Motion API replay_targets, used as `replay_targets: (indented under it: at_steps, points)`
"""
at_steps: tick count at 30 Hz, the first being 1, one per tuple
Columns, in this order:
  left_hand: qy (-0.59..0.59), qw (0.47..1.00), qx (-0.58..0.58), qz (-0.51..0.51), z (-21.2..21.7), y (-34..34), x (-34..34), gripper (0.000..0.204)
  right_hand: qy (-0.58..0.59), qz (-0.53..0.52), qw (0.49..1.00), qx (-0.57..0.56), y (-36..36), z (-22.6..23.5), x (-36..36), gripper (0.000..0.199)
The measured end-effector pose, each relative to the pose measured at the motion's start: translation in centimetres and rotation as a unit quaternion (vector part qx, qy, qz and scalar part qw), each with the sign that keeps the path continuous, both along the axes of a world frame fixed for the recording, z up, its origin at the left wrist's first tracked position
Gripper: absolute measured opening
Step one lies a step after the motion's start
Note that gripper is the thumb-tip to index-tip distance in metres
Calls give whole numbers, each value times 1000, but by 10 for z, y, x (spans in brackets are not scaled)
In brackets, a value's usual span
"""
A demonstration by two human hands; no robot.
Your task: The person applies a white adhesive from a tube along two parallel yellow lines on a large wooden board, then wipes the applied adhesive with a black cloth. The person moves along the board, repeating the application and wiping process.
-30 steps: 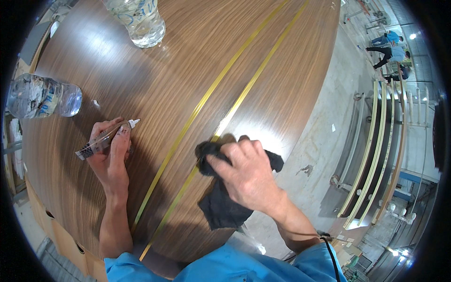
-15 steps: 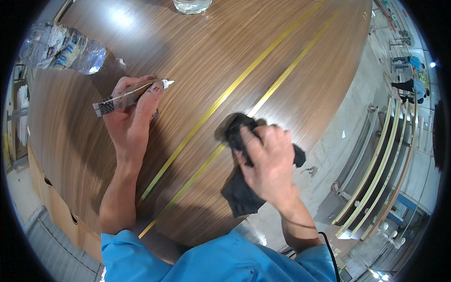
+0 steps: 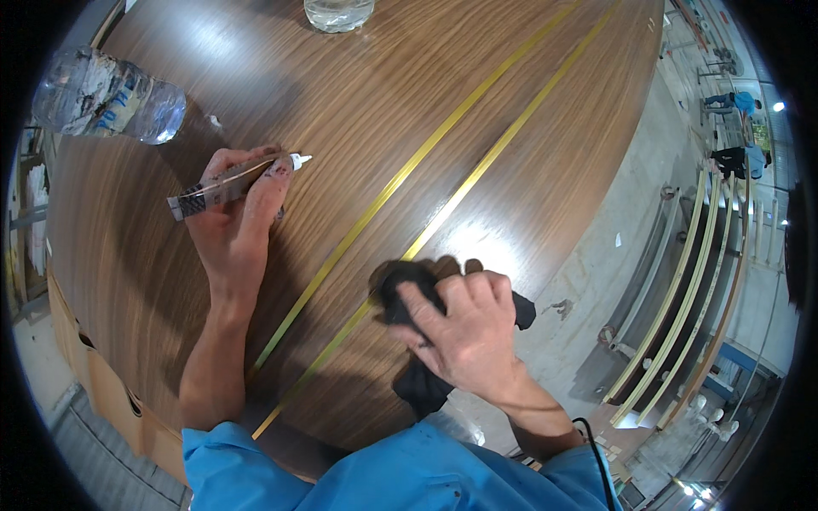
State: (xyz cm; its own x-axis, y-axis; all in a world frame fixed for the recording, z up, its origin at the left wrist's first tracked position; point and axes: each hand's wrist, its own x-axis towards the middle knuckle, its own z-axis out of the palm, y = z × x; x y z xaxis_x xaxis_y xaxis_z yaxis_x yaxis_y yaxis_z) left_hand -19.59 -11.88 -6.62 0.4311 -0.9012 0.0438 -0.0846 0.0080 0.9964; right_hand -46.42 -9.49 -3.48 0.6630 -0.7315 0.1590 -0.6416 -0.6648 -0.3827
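Observation:
A glue tube [image 3: 228, 184] with a white nozzle is gripped in my left hand [image 3: 234, 230], held above the brown wood-grain panel [image 3: 315, 111]. Its nozzle points to the right, and dark smudges mark my fingertips. My right hand [image 3: 469, 328] presses a black cloth [image 3: 417, 383] onto the panel, with the cloth bunched under the fingers. Beneath it runs the nearer of two thin gold strips [image 3: 456, 200], partly covered by cloth and hand. The other gold strip [image 3: 388, 192] lies alongside, to the left.
At the far left a clear plastic bottle [image 3: 111, 98] lies on its side; another clear container [image 3: 339, 13] stands at the far edge of view. Beyond the panel's right edge, long pale strips [image 3: 673, 298] rest on a rack. Two people [image 3: 740, 157] are in the distance.
My right hand has slid the black cloth along the right gold strip, toward me and slightly left. The left hand, with the glue tube, has hardly moved.

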Motion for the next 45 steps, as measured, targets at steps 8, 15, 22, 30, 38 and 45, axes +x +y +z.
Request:
replay_targets:
  at_steps: [8, 15, 22, 30, 38, 45]
  points:
    - [-47, 999, 22, 16, 0, -1, -6, 20, 56, -66, 993, -80, -53, -6, -13, 48]
    - [-56, 998, 22, 20, 0, 0, -3, 21, 25, 35, 997, -58, -46, -4, -9, 36]
    - [-28, 999, 7, 40, 2, -1, -8, 13, 56, -33, 995, -79, -77, -9, -29, 45]
    - [-36, 998, 16, 51, 1, -1, -9, 15, 9, 29, 995, -95, -88, 0, -27, 42]
    - [-48, 998, 36, 35, 3, 1, -6, 18, 42, -125, 980, -151, -144, -17, -54, 37]
    - [-32, 999, 31, 23, 2, 2, -6, 16, 43, -156, 975, -154, -169, -10, -58, 36]
